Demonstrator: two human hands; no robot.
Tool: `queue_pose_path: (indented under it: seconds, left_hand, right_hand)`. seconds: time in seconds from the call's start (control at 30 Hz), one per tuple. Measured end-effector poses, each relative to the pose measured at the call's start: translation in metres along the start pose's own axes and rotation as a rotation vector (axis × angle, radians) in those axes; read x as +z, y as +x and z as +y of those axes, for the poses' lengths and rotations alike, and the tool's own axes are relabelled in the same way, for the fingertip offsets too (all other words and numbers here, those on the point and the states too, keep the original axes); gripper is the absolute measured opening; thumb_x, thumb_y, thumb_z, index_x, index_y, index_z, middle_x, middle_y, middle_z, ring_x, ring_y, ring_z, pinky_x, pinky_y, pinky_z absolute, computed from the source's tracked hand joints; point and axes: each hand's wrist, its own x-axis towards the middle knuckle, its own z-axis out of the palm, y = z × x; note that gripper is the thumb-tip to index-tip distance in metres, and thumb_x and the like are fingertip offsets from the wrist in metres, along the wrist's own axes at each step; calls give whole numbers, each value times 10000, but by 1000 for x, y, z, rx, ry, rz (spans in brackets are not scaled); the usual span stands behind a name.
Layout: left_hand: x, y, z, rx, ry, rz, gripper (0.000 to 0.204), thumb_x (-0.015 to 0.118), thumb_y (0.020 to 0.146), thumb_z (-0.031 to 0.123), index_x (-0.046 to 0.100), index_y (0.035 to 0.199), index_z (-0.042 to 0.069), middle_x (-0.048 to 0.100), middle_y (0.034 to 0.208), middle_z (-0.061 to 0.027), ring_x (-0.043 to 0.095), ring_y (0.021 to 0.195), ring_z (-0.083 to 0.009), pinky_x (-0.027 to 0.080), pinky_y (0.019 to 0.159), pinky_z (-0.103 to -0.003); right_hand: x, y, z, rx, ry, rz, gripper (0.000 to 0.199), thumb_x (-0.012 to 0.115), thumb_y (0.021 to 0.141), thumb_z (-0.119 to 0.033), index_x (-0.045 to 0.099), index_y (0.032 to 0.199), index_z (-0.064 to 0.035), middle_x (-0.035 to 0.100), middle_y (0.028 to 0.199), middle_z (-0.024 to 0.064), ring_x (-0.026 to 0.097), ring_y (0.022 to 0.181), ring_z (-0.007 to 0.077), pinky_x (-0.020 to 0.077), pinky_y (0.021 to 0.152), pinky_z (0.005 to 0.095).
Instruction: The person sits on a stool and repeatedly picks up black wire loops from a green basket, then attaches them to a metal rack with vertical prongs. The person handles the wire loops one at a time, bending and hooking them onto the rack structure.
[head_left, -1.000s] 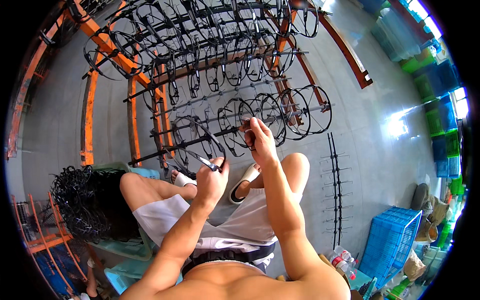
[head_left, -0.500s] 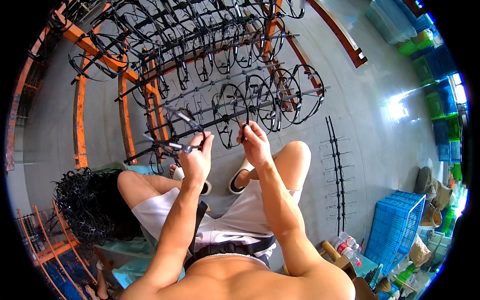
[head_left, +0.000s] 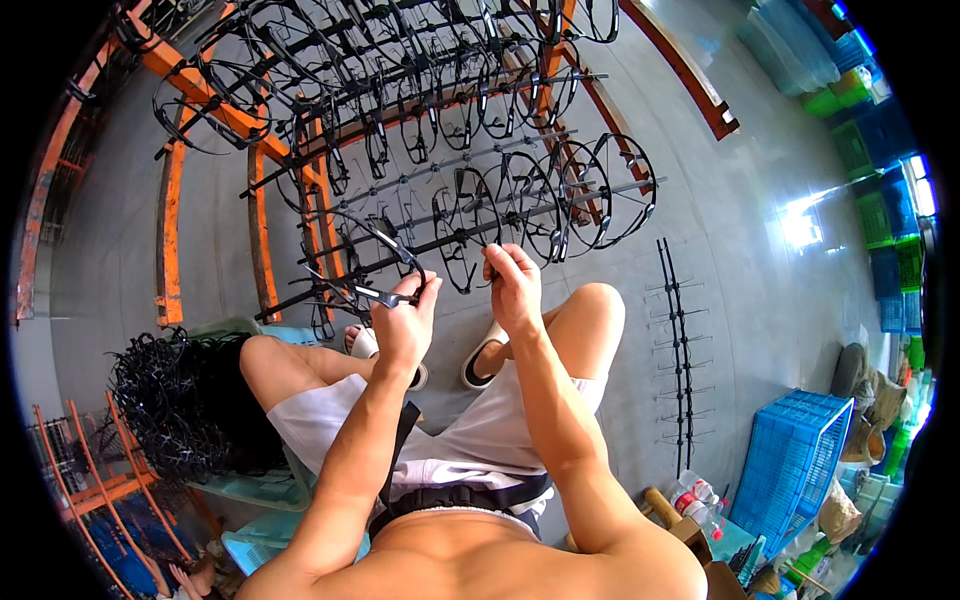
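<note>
My left hand (head_left: 403, 325) is closed around a glossy black band (head_left: 370, 294), a thin, hoop-like plastic piece whose curved arms reach out toward the rack. Just to the right, my right hand (head_left: 516, 285) has thumb and fingers pinched together at the lower bar of the rack; whatever is between the fingertips is hidden or too small to make out. Beyond it, similar black hoops (head_left: 655, 195) hang in a row from the dark hooked bars (head_left: 390, 250). The near left stretch of those bars carries thin bare hooks.
Orange rack posts (head_left: 170, 240) stand at the left, with tiers of hoops above. A heap of black bands (head_left: 165, 400) lies beside my left knee. On the floor to my right are a pinned bar (head_left: 677, 350), a blue crate (head_left: 785, 455) and plastic bottles (head_left: 700, 500).
The view has shifted slightly. My left hand has moved a little right with the black band, which has swung. My right hand stays pinched at the rack, near the hanging hoop.
</note>
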Motion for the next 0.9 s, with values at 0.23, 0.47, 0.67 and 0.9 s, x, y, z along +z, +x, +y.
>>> queue_pose_path:
  seconds: [0.23,0.47,0.67,0.9]
  left_hand:
    - [-5,-5,2,-35,-3,-89,147,665,843,129,663,908,-2,671,740,-130,633,608,-172,479,566,-278]
    - [-44,-38,15,-118,-455,-131,252,459,970,174,612,1079,5,598,1015,-64,536,842,-98,427,736,-241]
    - [-82,-47,30,53,-557,-269,467,318,987,276,403,1360,7,324,1456,-133,307,1329,-209,223,1078,-338]
    - [-103,-49,-10,1,-521,35,246,450,944,48,539,1171,10,501,629,-24,461,540,-108,412,513,-257]
  right_hand:
    - [3,-9,-9,-157,-423,-21,333,529,948,-196,507,1179,43,557,966,80,514,847,159,432,789,281]
    - [60,-80,-37,-640,-1186,-121,321,519,924,-158,470,1167,45,465,1154,219,448,1071,368,372,919,435]
    - [85,-116,-37,-34,-563,-441,233,475,967,-183,576,1014,21,586,931,103,574,816,165,456,728,262]
    - [91,-74,-65,-96,-540,-29,235,438,982,-207,548,896,-17,559,689,22,442,541,53,339,479,183]
